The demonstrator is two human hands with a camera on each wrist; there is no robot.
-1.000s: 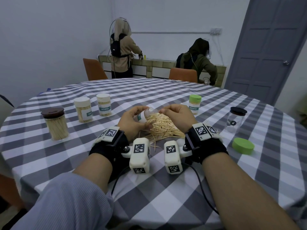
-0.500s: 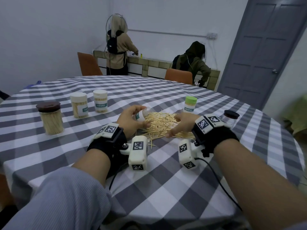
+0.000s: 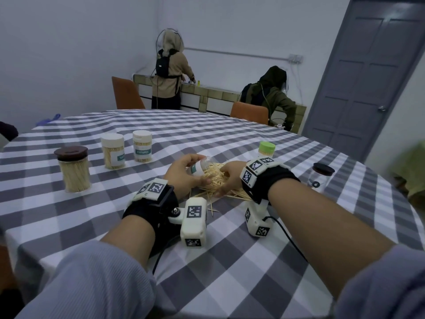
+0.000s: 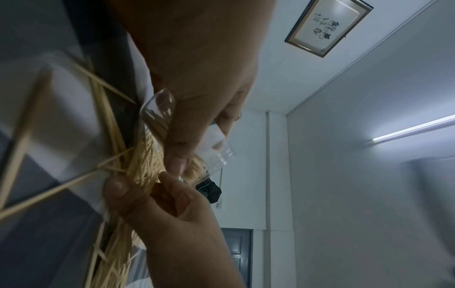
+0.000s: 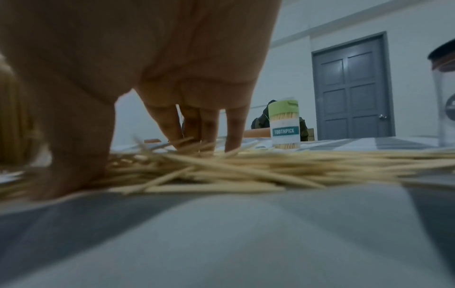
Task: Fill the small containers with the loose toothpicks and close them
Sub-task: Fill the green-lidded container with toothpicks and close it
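Note:
My left hand [image 3: 184, 173] grips a small clear container [image 3: 199, 168] with a white label, tilted so its open mouth faces the pile of loose toothpicks [image 3: 218, 181] on the checked tablecloth. The left wrist view shows that container [image 4: 218, 150] between thumb and fingers, with toothpicks visible through its wall. My right hand [image 3: 228, 177] reaches down into the pile just right of the container. Its fingers [image 5: 209, 124] and thumb dig into the toothpicks [image 5: 246, 167] and close round a bunch.
A brown-lidded jar of toothpicks [image 3: 73, 169] and two white-lidded containers [image 3: 112, 150] [image 3: 142, 146] stand at the left. A green-lidded container [image 3: 266, 149] stands behind the pile, a clear dark-lidded jar [image 3: 322, 177] at the right. Two people work at a far counter.
My right hand has dropped from the container's mouth onto the pile and dug its fingers in. The left hand keeps holding the tilted container. The head view has shifted.

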